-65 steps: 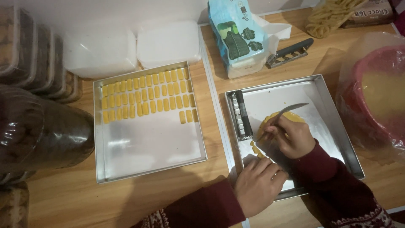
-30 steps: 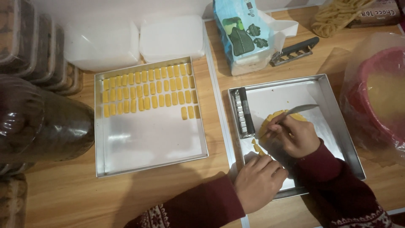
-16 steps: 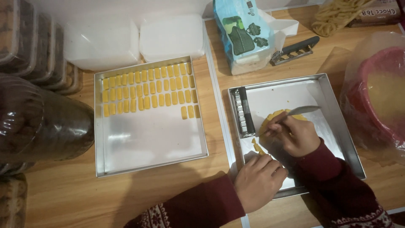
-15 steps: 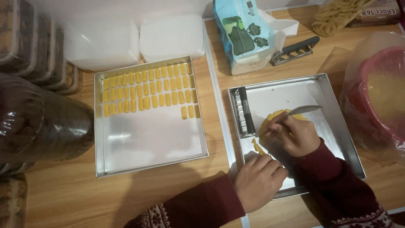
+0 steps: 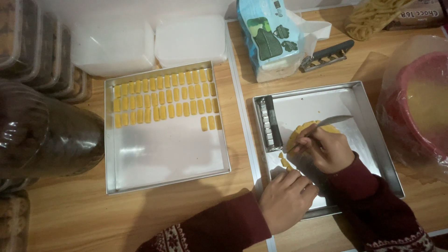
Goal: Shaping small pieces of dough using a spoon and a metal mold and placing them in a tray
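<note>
My right hand (image 5: 326,150) grips a slim metal knife (image 5: 332,122) whose blade lies over a flat patch of yellow dough (image 5: 303,132) in the right metal tray (image 5: 373,135). A few small cut dough bits (image 5: 284,162) lie just left of that hand. My left hand (image 5: 285,199) rests with curled fingers on the tray's front left edge, holding nothing. A dark ridged cutter bar (image 5: 269,122) lies along the tray's left side. The left metal tray (image 5: 163,154) carries several rows of small yellow dough pieces (image 5: 163,99) across its far half.
Stacked clear containers (image 5: 32,51) and a dark plastic-wrapped jar (image 5: 51,135) stand at the left. Two white lidded boxes (image 5: 186,39) sit behind the left tray. A blue packet (image 5: 268,35), tongs (image 5: 326,55) and a plastic-covered pink bowl (image 5: 420,102) lie at the back and right.
The knife in my right hand has shifted slightly over the dough, its blade tip swinging a little toward the right. My left hand and both trays have stayed put.
</note>
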